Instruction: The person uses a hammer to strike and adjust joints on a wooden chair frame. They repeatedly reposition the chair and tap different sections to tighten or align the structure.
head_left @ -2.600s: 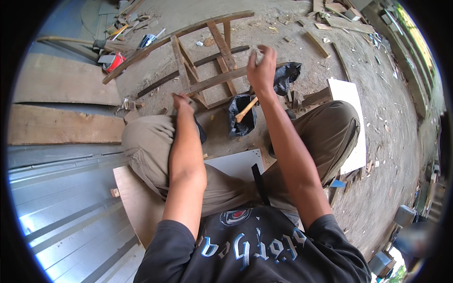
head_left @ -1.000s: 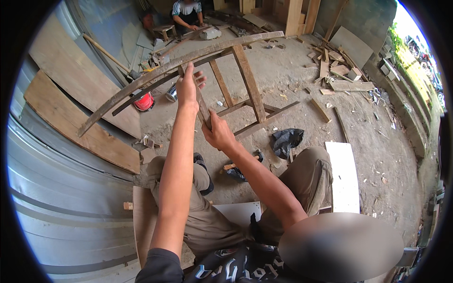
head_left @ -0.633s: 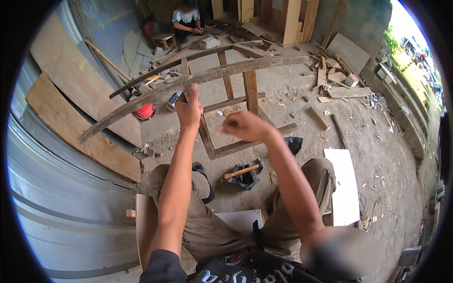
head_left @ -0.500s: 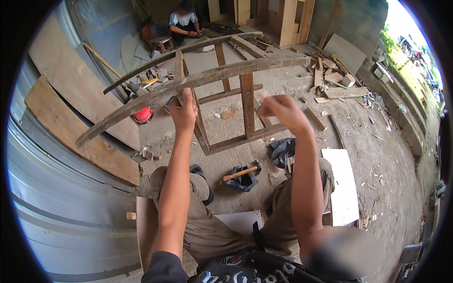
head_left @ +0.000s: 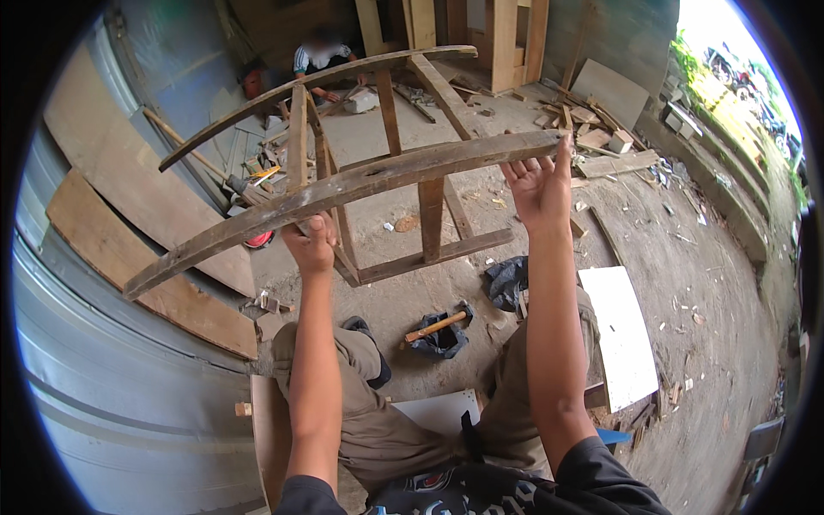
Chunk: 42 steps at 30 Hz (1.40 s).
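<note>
Wooden frame (head_left: 386, 174): lifted above the floor (head_left: 712, 326), ahead of the person's knees and nearer the floor's left edge; the near rail tilts up toward the right.
Left hand (head_left: 313, 245): fingers curled at the near rail beside a crosspiece joint, thumb against the wood – a closed hold.
Right hand (head_left: 541, 189): fingers bent behind the rail's right end, palm showing, thumb up at the tip; a looser hold.
Weight and stiffness: probably moderate and rigid, though long enough to swing; the worn wood should grip well (splinters seem likelier than slipping).
Weak spots: likely the joints of the crosspieces (head_left: 442, 96), whose soundness cannot be told from here.
Best hold: two hands well apart on the near rail – the thin crosspieces look poorer for lifting.
Floor: rough, dusty, littered with chips; a wooden-handled tool (head_left: 436, 327) lies across one black bag (head_left: 442, 345), with another black bag (head_left: 506, 283) near.
Room: metal sheeting (head_left: 120, 386) and planks (head_left: 146, 257) along the left edge, a white board (head_left: 620, 330) by the right knee, scrap wood (head_left: 592, 133) toward the far right corner, a co-worker (head_left: 319, 60) low at the far edge.
</note>
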### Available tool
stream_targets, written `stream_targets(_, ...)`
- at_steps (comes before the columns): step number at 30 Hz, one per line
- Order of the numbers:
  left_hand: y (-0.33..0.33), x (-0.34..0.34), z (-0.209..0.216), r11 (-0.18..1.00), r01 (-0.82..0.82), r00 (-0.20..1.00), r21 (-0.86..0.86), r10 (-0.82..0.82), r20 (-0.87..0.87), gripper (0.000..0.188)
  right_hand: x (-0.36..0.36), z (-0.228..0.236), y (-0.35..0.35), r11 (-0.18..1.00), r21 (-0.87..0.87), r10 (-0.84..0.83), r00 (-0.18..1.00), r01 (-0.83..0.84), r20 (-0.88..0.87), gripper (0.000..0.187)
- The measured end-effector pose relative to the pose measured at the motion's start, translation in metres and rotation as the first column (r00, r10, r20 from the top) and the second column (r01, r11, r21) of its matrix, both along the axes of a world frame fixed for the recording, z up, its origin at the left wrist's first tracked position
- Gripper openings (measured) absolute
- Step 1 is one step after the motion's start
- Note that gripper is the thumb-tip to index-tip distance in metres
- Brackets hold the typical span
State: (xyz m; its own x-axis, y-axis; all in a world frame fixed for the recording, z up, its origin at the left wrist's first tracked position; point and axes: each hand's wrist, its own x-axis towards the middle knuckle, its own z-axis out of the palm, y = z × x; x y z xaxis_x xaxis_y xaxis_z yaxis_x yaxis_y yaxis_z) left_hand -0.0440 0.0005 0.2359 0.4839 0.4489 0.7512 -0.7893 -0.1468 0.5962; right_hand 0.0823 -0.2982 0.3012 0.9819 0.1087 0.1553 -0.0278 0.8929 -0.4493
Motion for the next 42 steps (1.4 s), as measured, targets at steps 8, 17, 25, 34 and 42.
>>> stream_targets(8, 0.017, -0.005, -0.004, 0.995, -0.017, 0.996, -0.102, 0.008, -0.088, 0.043, -0.008, 0.010, -0.003, 0.999, -0.037, 0.026, 0.980, -0.019, 0.199, 0.040)
stream_targets(17, -0.006, -0.002, 0.007, 0.937, -0.166, 0.889, -0.307, 0.007, -0.459, 0.054, 0.003, -0.011, -0.006, 0.863, -0.440, -0.138, 0.955, 0.246, 0.263, 0.051)
stream_targets(25, 0.004, -0.003, 0.019, 0.855, -0.142, 0.922, -0.498, -0.070, -0.382, 0.053, 0.022, -0.038, -0.073, 0.131, -0.503, -0.830, 0.372, 0.854, 0.416, 0.022)
stream_targets(34, 0.029, -0.016, 0.026, 0.817, -0.203, 0.941, -0.539, 0.010, -0.339, 0.048, 0.036, -0.101, -0.037, 0.866, -0.499, -0.182, 0.923, -0.012, -0.338, 0.057)
stream_targets(42, 0.050, -0.020, 0.018, 0.772, -0.013, 0.984, -0.636, -0.104, -0.146, 0.062, 0.089, -0.162, 0.006, 0.396, -0.914, -0.278, 0.937, -0.089, -0.212, 0.108)
